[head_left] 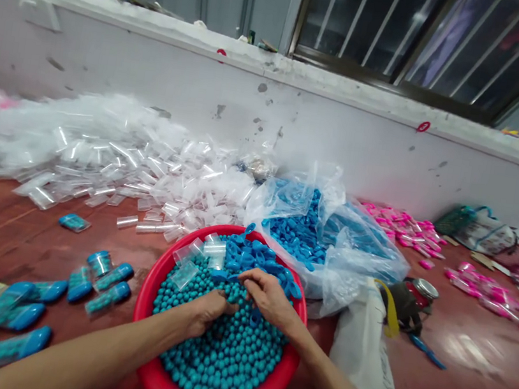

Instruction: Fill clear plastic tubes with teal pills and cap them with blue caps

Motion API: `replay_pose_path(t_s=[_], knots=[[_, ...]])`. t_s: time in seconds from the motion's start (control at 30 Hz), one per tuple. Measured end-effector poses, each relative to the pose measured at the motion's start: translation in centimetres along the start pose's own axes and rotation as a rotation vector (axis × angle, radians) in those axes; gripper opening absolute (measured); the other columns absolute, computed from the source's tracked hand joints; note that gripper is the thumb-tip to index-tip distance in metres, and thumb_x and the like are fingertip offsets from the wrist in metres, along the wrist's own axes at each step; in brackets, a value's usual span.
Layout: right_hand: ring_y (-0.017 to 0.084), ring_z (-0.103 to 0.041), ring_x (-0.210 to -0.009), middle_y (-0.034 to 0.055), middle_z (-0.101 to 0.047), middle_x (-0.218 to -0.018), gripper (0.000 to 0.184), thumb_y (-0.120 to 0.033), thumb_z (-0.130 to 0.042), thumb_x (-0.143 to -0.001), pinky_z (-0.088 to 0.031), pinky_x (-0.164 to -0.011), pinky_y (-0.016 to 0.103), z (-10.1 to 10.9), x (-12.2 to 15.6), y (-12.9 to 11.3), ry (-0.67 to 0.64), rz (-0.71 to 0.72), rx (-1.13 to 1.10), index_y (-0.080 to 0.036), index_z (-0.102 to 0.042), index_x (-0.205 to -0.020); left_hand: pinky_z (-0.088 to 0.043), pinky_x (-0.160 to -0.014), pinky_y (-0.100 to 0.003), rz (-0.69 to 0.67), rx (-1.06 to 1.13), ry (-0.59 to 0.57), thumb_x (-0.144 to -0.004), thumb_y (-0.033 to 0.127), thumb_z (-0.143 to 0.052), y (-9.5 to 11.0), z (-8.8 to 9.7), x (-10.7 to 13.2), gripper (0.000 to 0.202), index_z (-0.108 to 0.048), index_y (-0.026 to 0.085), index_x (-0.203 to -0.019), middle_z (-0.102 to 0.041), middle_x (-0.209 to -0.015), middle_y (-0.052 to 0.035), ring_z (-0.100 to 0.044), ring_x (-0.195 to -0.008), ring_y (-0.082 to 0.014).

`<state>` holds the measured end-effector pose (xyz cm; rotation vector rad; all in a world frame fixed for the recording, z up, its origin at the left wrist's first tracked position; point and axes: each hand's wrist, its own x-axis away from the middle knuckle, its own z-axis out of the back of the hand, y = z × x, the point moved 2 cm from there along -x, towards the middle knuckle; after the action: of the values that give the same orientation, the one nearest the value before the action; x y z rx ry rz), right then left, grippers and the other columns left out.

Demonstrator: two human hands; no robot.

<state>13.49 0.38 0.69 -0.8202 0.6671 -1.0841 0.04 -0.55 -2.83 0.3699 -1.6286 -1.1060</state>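
Note:
A red basin (151, 380) sits in front of me, full of small teal balls (227, 357), with blue rings (250, 258) and a few small clear bags (202, 257) at its far side. Both my hands are down in the basin, meeting over the balls. My left hand (207, 311) is curled, fingers closed on something I cannot make out. My right hand (267, 297) is also curled, fingertips pinched at the balls and rings.
A big heap of clear bags (101, 153) lies at the back left. An open plastic bag of blue rings (313, 228) stands behind the basin. Filled teal packets (97, 281) lie at left. Pink items (409, 231) and a jar (420, 291) lie at right.

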Motion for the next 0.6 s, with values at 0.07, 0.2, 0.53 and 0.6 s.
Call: replay_pose_path(t_s=[0.07, 0.2, 0.53, 0.6], knots=[[0.010, -0.051, -0.054, -0.0030, -0.056, -0.064, 0.022, -0.027, -0.040, -0.085, -0.043, -0.053, 0.021, 1.5, 0.7, -0.5, 0.085, -0.031, -0.062, -0.019, -0.058, -0.095, -0.039, -0.054, -0.024, -0.017, 0.101, -0.031, -0.063, 0.028, -0.055, 0.1, 0.6, 0.8, 0.018, -0.050, 0.018, -0.076, -0.048, -0.062, 0.0040, -0.047, -0.057, -0.0110], [0.015, -0.056, -0.073, 0.0012, -0.062, -0.081, 0.020, -0.027, -0.043, -0.083, -0.044, -0.069, 0.027, 3.8, 2.3, -1.2, 0.187, 0.013, 0.081, -0.020, -0.060, -0.092, -0.038, -0.064, -0.024, -0.064, 0.303, -0.079, -0.059, 0.030, -0.065, 0.3, 1.5, 2.2, 0.026, -0.057, 0.015, -0.079, -0.057, -0.068, 0.0013, -0.051, -0.063, -0.0116], [0.016, -0.056, -0.091, 0.0032, -0.060, -0.098, 0.023, -0.019, -0.044, -0.084, -0.041, -0.079, 0.027, 1.7, 3.2, -1.9, -0.113, 0.054, 0.507, -0.022, -0.056, -0.102, -0.035, -0.055, -0.022, -0.107, 0.138, -0.002, -0.066, 0.033, -0.057, -0.4, 3.7, 4.2, 0.026, -0.059, 0.015, -0.085, -0.059, -0.067, -0.0001, -0.053, -0.062, -0.0132], [0.016, -0.056, -0.091, 0.0043, -0.059, -0.099, 0.023, -0.018, -0.045, -0.083, -0.041, -0.078, 0.027, 1.9, 3.4, -1.8, -0.152, 0.008, 0.623, -0.021, -0.055, -0.104, -0.033, -0.051, -0.023, -0.086, -0.122, 0.077, -0.062, 0.029, -0.057, -0.5, 4.0, 4.0, 0.014, -0.058, 0.016, -0.068, -0.052, -0.053, 0.0026, -0.050, -0.053, -0.0137]])
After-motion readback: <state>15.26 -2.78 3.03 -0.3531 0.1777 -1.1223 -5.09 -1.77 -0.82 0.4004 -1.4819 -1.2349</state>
